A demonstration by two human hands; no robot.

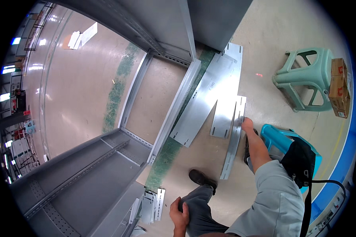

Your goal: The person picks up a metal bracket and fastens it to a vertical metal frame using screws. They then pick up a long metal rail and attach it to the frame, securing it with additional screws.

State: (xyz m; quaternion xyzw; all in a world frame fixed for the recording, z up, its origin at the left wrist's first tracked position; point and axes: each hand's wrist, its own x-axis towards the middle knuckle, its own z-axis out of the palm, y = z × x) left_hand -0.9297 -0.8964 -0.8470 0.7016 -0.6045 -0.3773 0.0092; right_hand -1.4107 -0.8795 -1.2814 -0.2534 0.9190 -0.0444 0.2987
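Observation:
My right hand [247, 124] is closed on the edge of a long, narrow metal strip [233, 145] with slots at its end. Left of that strip lies a shorter slotted metal plate [223, 118] on the floor. A wider, shiny metal panel [201, 106] lies beyond it, overlapping another panel [236, 51] at its far end. My left hand [179, 213] rests against my left knee, thumb apart from the fingers, holding nothing. The fingertips of my right hand are partly hidden at the strip's edge.
A large grey metal cabinet frame [162, 114] stands open at left. Smaller metal pieces [148, 207] lie near my left foot. At right are a turquoise stool [273, 136] with a black bag [296, 162], a tipped pale-green stool [322, 71] and a cardboard box [338, 91].

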